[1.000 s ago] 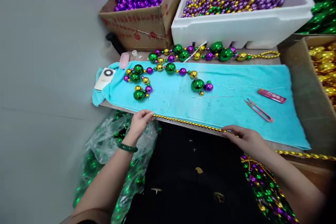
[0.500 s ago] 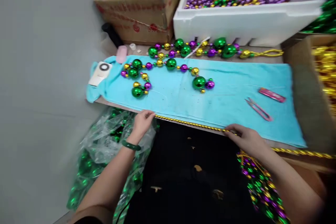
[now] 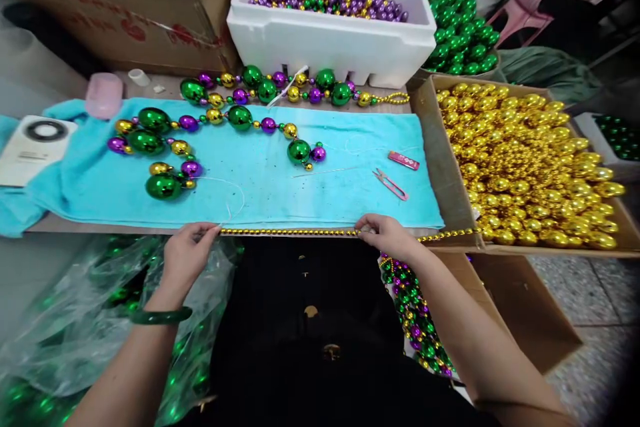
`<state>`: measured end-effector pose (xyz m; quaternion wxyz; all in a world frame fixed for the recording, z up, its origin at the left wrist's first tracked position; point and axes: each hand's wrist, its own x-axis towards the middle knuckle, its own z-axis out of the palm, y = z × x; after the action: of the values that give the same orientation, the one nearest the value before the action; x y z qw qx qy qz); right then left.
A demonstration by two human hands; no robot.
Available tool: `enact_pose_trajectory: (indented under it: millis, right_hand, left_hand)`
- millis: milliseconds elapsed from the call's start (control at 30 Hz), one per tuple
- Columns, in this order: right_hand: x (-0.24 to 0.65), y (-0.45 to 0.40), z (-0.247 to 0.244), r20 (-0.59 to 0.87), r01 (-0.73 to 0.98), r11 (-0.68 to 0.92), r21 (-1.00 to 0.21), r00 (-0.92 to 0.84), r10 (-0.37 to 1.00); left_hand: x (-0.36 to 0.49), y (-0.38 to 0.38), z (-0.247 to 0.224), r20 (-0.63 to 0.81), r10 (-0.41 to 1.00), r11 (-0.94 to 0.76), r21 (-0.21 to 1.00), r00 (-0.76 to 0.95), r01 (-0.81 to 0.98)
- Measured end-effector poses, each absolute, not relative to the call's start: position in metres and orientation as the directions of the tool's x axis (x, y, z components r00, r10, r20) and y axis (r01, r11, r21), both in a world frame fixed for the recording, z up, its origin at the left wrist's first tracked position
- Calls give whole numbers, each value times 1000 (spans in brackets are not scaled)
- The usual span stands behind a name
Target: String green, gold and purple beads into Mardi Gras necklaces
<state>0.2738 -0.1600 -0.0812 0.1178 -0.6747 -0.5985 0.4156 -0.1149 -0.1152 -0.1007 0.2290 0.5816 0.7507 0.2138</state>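
Observation:
A thin strand of small gold beads (image 3: pixel 290 232) is stretched taut along the near edge of the table. My left hand (image 3: pixel 187 255) pinches its left end, a green bangle on that wrist. My right hand (image 3: pixel 387 235) pinches the strand further right, and the rest of it trails off toward the box of gold balls (image 3: pixel 530 160). On the turquoise towel (image 3: pixel 260 177) lies a half-strung chain of big green, purple and gold balls (image 3: pixel 165 147), with loose thread running from it.
Pink thread snips (image 3: pixel 390 183) and a pink lighter (image 3: pixel 404 160) lie on the towel's right part. A white foam box (image 3: pixel 330 43) of mixed beads and a second bead chain (image 3: pixel 280 87) sit behind. A clear bag of green beads (image 3: pixel 75 320) hangs at the left, a bead pile (image 3: pixel 415 313) at my right knee.
The camera has swung right, bringing the gold-ball box into view. Both hands still hold the gold strand taut along the table edge.

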Motion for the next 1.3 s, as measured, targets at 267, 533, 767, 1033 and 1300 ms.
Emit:
enact_pose_trajectory:
  millis: [267, 533, 767, 1033, 1300]
  right_hand:
    - [280, -162, -84, -404, 731, -241, -638, -52, 913]
    - [263, -166, -83, -297, 851, -192, -490, 44, 954]
    - [267, -161, -84, -349, 807, -260, -530, 72, 934]
    - [264, -155, -80, -437, 821, -279, -498, 41, 899]
    - [273, -151, -93, -507, 857, -305, -415, 61, 860]
  left_hand:
    - [-115, -114, -101, -110, 967, 250, 577, -229, 778]
    - [-119, -116, -102, -210, 936, 351, 635, -283, 688]
    - [-113, -115, -98, -191, 932, 359, 598, -308, 716]
    - [-116, -114, -102, -139, 949, 304, 639, -282, 707]
    - [-122, -112, -102, -144, 968, 249, 668, -206, 702]
